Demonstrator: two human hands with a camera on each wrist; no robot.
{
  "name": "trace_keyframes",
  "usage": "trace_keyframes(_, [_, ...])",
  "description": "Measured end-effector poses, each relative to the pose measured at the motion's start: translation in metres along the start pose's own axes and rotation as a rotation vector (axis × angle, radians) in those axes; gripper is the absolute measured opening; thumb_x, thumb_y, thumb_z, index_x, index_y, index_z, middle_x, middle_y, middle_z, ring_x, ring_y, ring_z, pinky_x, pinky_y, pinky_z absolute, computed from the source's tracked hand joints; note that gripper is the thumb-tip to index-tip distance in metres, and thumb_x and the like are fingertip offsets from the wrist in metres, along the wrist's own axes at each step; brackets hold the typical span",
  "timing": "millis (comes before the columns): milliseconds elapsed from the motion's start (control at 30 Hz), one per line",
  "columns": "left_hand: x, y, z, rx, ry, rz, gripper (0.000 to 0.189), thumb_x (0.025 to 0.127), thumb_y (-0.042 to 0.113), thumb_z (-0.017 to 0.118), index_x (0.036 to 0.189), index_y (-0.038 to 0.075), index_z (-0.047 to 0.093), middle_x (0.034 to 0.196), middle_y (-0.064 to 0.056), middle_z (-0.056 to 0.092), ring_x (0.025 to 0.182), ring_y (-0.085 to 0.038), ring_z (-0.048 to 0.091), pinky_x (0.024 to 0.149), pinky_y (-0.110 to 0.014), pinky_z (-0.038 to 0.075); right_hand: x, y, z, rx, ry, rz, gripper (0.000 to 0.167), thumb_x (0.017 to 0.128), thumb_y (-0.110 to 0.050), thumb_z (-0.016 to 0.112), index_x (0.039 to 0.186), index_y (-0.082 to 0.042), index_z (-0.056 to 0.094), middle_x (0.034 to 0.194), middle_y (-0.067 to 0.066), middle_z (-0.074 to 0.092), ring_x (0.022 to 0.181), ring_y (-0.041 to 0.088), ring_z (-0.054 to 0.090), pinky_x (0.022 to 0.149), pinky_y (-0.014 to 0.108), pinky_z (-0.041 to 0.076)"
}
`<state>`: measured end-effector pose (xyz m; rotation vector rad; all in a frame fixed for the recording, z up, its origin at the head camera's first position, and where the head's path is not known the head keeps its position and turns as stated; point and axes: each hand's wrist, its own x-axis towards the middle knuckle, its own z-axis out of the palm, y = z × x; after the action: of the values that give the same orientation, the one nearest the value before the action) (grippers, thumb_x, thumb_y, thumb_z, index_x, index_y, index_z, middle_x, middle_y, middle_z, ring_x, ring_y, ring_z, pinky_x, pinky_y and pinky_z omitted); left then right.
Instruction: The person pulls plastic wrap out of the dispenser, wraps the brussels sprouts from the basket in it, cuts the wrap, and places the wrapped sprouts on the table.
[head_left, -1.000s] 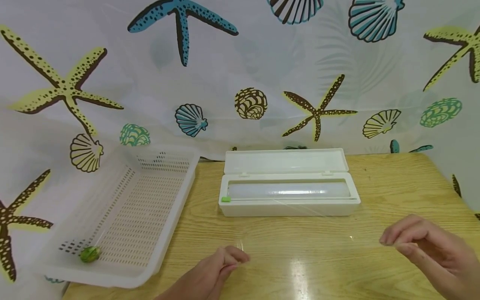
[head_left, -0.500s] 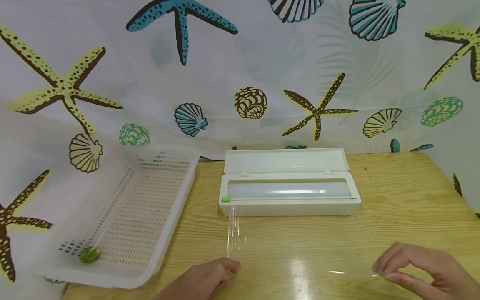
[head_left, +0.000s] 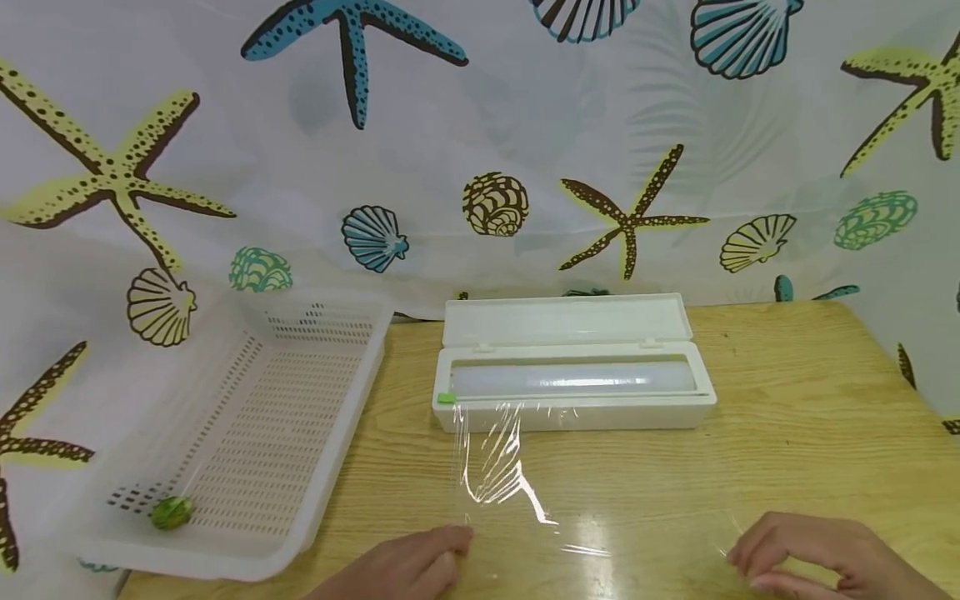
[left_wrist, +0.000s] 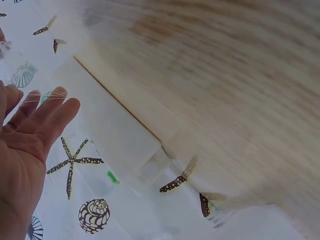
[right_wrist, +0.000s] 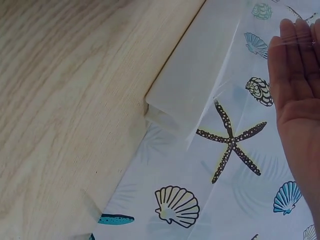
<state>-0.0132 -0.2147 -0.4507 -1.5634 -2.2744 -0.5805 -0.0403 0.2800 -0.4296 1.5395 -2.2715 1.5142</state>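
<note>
Beyond the fingers, pale cloth (head_left: 427, 167) printed with starfish and shells, hanging as a backdrop down to the far edge of a wood-grain table (head_left: 810, 400). Low in the head view, left hand (head_left: 401, 565) and right hand (head_left: 828, 550), well apart. Stretching between the fingers of both, clear plastic film (head_left: 513, 475), wrinkled and glinting most just ahead of the left fingertips, smoother and hard to make out toward the right ones. On the left, grasping the film's near edge between thumb and index finger; in the left wrist view, the other fingers extended rather than clenched, with strands of film across the tips. On the right, pinching the same edge farther along, thumb toward fingertips; in the right wrist view, fingers nearly straight and side by side, film drawn across, thumb outside the frame. Straight ahead of the fingers, a white box (head_left: 577, 418), lid (head_left: 566, 321) tipped back toward the cloth, with a white roll (head_left: 573, 379) inside and film running over the front edge to both hands. Ahead of the left fingers, at the box's corner, a small green tab (head_left: 446, 398). Off to the left of those fingers, a white slotted basket (head_left: 277, 433), holding at the near end a small, round green thing (head_left: 172, 512), too small to identify.
</note>
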Motion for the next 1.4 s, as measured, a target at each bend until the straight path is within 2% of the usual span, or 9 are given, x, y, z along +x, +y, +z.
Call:
trace_keyframes(133, [-0.002,0.004,0.004,0.008,-0.01,-0.008,0.031,0.12,0.03,0.043,0.097,0.009,0.05,0.131,-0.014,0.064,0.109,-0.02,0.07,0.093,-0.025,0.059,0.003,0.005,0.002,0.058,-0.017,-0.092,0.046,0.084,0.025,0.075,0.117,-0.008,0.073,0.114,0.005,0.076,0.106,0.02,0.073,0.097,0.021,0.056])
trace_keyframes(267, [0.0,0.001,0.009,0.093,0.021,0.096,0.027,0.118,0.025,0.045,0.098,0.009,0.056,0.125,-0.013,0.066,0.12,-0.028,0.069,0.104,-0.038,0.057,0.004,0.008,0.004,0.074,-0.029,-0.159,0.034,0.09,0.019,0.076,0.116,-0.003,0.073,0.115,0.008,0.075,0.108,0.023,0.072,0.099,0.023,0.055])
trace_keyframes(367, [0.004,-0.004,0.012,0.202,0.059,0.199,0.027,0.117,0.021,0.044,0.097,0.01,0.058,0.117,-0.009,0.066,0.12,-0.028,0.068,0.107,-0.047,0.055,0.0,0.008,0.006,0.032,-0.023,-0.115,0.042,0.086,0.021,0.078,0.115,-0.008,0.073,0.115,0.005,0.076,0.107,0.022,0.073,0.098,0.021,0.055])
trace_keyframes(467, [0.009,-0.006,0.013,0.221,0.081,0.223,0.028,0.117,0.018,0.045,0.094,0.012,0.057,0.115,-0.007,0.066,0.12,-0.026,0.068,0.109,-0.049,0.054,-0.005,0.008,0.006,-0.02,-0.016,-0.06,0.052,0.08,0.024,0.079,0.116,-0.014,0.074,0.114,0.002,0.076,0.106,0.02,0.073,0.097,0.019,0.054])
trace_keyframes(767, [0.027,0.007,0.01,-0.088,0.083,0.022,0.023,0.118,0.01,0.041,0.098,0.005,0.051,0.137,-0.016,0.058,0.128,-0.033,0.065,0.105,-0.029,0.055,-0.009,0.006,0.005,-0.067,-0.011,-0.029,0.058,0.077,0.025,0.08,0.117,-0.018,0.073,0.114,-0.001,0.076,0.105,0.018,0.073,0.098,0.018,0.053])
trace_keyframes(900, [0.034,0.007,0.009,-0.208,0.017,-0.07,0.017,0.119,0.012,0.042,0.104,0.006,0.048,0.138,-0.019,0.057,0.11,-0.021,0.068,0.094,-0.019,0.054,-0.01,0.006,0.005,-0.078,-0.006,-0.021,0.06,0.076,0.025,0.08,0.117,-0.019,0.074,0.113,-0.001,0.076,0.105,0.018,0.074,0.098,0.018,0.053])
trace_keyframes(1033, [0.025,0.004,0.01,-0.266,-0.066,-0.153,0.028,0.118,0.033,0.051,0.107,0.008,0.049,0.134,-0.018,0.059,0.102,-0.01,0.062,0.087,-0.015,0.052,-0.011,0.006,0.006,-0.072,-0.006,-0.024,0.057,0.078,0.025,0.079,0.116,-0.018,0.073,0.114,-0.001,0.076,0.105,0.019,0.074,0.098,0.018,0.053])
trace_keyframes(1133, [0.013,0.0,0.011,-0.276,-0.092,-0.158,0.04,0.114,0.047,0.056,0.111,0.008,0.05,0.132,-0.016,0.06,0.111,-0.015,0.062,0.091,-0.018,0.053,-0.011,0.006,0.005,-0.062,-0.004,-0.041,0.054,0.079,0.024,0.079,0.116,-0.016,0.073,0.115,0.0,0.076,0.106,0.019,0.073,0.099,0.018,0.052])
trace_keyframes(1400, [-0.005,-0.006,0.008,-0.185,-0.082,-0.071,0.035,0.117,0.04,0.053,0.107,0.007,0.05,0.13,-0.015,0.061,0.118,-0.022,0.065,0.094,-0.021,0.054,-0.011,0.002,0.007,-0.057,-0.009,0.014,0.059,0.078,0.025,0.079,0.116,-0.021,0.073,0.115,-0.002,0.076,0.105,0.019,0.073,0.096,0.018,0.053])
